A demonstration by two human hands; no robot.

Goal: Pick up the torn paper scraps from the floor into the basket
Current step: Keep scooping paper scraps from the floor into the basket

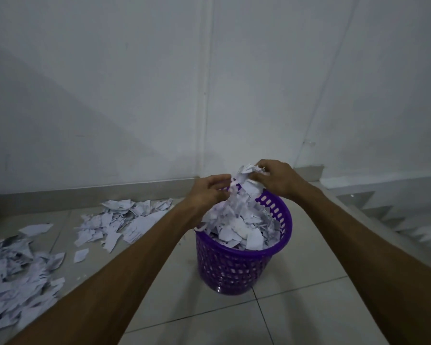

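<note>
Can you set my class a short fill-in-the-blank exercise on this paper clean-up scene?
1. The basket is coloured ____.
2. Both hands, left and right, hold a bunch of scraps above the ____.
3. The loose scraps on the floor lie to the ____ of the basket.

Missing words: purple; basket; left

One head-worn wide-angle view looks forward and down from above the person's outstretched arms. It faces a white wall (134, 83) and the tiled floor (296, 307) at its foot, close over the purple basket (234, 267), which sits near the centre. Straight lines bend towards the edges.
</note>
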